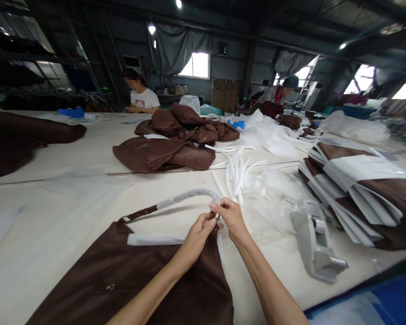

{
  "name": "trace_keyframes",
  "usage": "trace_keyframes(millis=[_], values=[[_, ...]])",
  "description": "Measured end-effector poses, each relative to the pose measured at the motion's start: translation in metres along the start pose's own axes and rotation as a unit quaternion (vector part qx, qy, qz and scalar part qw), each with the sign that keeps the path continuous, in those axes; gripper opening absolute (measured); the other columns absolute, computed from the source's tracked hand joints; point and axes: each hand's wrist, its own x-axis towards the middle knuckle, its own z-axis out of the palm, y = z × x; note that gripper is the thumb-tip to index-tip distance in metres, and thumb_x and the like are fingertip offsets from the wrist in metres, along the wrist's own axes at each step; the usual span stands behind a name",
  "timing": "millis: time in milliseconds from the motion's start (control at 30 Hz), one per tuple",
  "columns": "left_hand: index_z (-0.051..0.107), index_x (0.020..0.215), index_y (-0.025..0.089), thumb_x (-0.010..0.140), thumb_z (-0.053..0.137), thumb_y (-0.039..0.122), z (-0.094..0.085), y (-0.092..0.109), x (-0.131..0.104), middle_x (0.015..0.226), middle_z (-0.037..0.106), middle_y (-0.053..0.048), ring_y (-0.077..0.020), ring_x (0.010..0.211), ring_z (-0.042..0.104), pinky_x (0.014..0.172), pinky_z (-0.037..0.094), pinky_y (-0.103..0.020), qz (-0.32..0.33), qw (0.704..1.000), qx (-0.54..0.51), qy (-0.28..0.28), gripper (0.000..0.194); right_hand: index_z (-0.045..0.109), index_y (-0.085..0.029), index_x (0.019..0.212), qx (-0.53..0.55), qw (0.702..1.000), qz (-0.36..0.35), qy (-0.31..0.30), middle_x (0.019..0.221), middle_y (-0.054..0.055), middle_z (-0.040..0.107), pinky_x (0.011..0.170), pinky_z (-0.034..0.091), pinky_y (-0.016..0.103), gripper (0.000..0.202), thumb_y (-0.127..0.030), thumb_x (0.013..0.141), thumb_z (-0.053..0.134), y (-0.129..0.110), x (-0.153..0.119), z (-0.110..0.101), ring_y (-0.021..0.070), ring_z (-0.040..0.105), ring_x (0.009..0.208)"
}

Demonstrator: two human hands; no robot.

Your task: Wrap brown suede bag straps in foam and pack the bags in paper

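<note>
Left hand [199,229] and right hand [230,217] pinch the strap [186,195] of a dark brown bag [128,266] lying on a table [104,131].
Fingers close together at the bag's upper right corner; right of the bag, crumpled clear plastic [274,203], a grey tape dispenser [320,248] and a stack of brown pieces with white sheets [362,194] crowd the surface; beyond it, white tubes [235,174] and piled brown bags [176,140].

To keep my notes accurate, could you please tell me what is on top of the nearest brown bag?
A white strip and a small metallic piece show on the bag. The left hand and forearm cover part of its surface, so anything beneath is hidden.
</note>
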Motion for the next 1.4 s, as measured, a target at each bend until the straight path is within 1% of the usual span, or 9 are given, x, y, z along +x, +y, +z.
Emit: trace_keyframes(millis=[167,300,500,633,733,933,1133,1300,1400], values=[[0.055,0.082,0.021,0.094,0.047,0.049,0.004,-0.010,-0.004,0.074,0.057,0.001,-0.0183,0.076,0.054,0.080,0.042,-0.031,-0.008,1.000,0.008,0.011,0.032,0.049,-0.021,0.058,-0.021,1.000,-0.003,0.018,0.052,-0.005,0.052,0.041,0.034,0.024,0.041,-0.052,0.068,0.073,0.011,-0.015,-0.009,0.0096,0.044,0.041],[0.057,0.088,0.020,0.093,0.046,0.049,0.006,-0.015,-0.002,0.067,0.056,0.002,-0.0174,0.067,0.051,0.073,0.040,-0.030,-0.036,0.999,0.002,0.019,0.032,0.065,-0.019,0.074,-0.166,0.978,-0.058,0.116,0.069,0.000,0.063,0.063,0.045,0.026,0.027,-0.046,0.078,0.066,0.015,-0.056,-0.052,0.0152,0.057,0.067],[0.058,0.086,0.020,0.091,0.047,0.051,0.003,-0.021,0.003,0.070,0.060,0.000,-0.0180,0.070,0.053,0.072,0.040,-0.030,-0.038,0.999,-0.023,0.025,0.033,0.067,-0.020,0.090,-0.420,0.849,-0.132,0.293,0.091,0.008,0.067,0.073,0.051,0.035,0.028,-0.045,0.087,0.054,0.006,-0.104,-0.155,0.0231,0.062,0.082],[0.059,0.086,0.020,0.090,0.050,0.053,0.001,-0.020,0.002,0.070,0.060,0.000,-0.0179,0.069,0.054,0.071,0.041,-0.029,-0.048,0.998,-0.037,0.024,0.034,0.065,-0.015,0.111,-0.562,0.753,-0.218,0.266,0.115,0.017,0.062,0.095,0.049,0.049,0.035,-0.029,0.086,0.045,0.010,-0.080,-0.196,0.0307,0.057,0.109],[0.060,0.086,0.020,0.088,0.052,0.057,0.000,-0.019,0.001,0.072,0.062,-0.001,-0.0182,0.069,0.055,0.069,0.041,-0.029,-0.055,0.997,-0.048,0.023,0.038,0.066,-0.015,0.107,-0.601,0.730,-0.229,0.232,0.113,0.018,0.063,0.102,0.044,0.054,0.035,-0.021,0.083,0.041,0.017,-0.054,-0.207,0.0315,0.056,0.112],[0.061,0.089,0.019,0.086,0.052,0.061,-0.003,-0.019,-0.003,0.074,0.066,-0.003,-0.0196,0.071,0.057,0.072,0.041,-0.030,-0.058,0.996,-0.065,0.027,0.043,0.063,-0.019,0.094,-0.581,0.730,-0.251,0.258,0.100,0.016,0.068,0.092,0.049,0.048,0.031,-0.036,0.089,0.037,0.002,-0.060,-0.198,0.0300,0.062,0.098],[0.059,0.087,0.019,0.087,0.049,0.064,-0.006,-0.022,-0.003,0.072,0.067,-0.002,-0.0198,0.072,0.057,0.074,0.040,-0.031,-0.045,0.995,-0.087,0.023,0.046,0.058,-0.023,0.095,-0.426,0.782,-0.059,0.451,0.077,0.005,0.065,0.066,0.047,0.038,0.042,-0.061,0.081,0.049,-0.025,-0.130,-0.178,0.0257,0.060,0.071],[0.058,0.085,0.019,0.090,0.050,0.057,-0.005,-0.018,-0.007,0.074,0.067,-0.002,-0.0180,0.071,0.057,0.073,0.040,-0.029,-0.041,0.994,-0.099,0.029,0.038,0.058,-0.022,0.099,-0.234,0.893,-0.031,0.383,0.064,-0.003,0.055,0.052,0.039,0.028,0.048,-0.064,0.077,0.060,-0.026,-0.146,-0.144,0.0162,0.047,0.056],[0.058,0.087,0.019,0.091,0.051,0.054,-0.004,-0.014,-0.011,0.074,0.067,-0.003,-0.0174,0.071,0.058,0.074,0.041,-0.029,-0.032,0.993,-0.110,0.039,0.035,0.059,-0.022,0.100,-0.200,0.911,-0.044,0.358,0.060,-0.005,0.049,0.050,0.035,0.026,0.044,-0.059,0.077,0.062,-0.027,-0.130,-0.116,0.0137,0.041,0.053]])
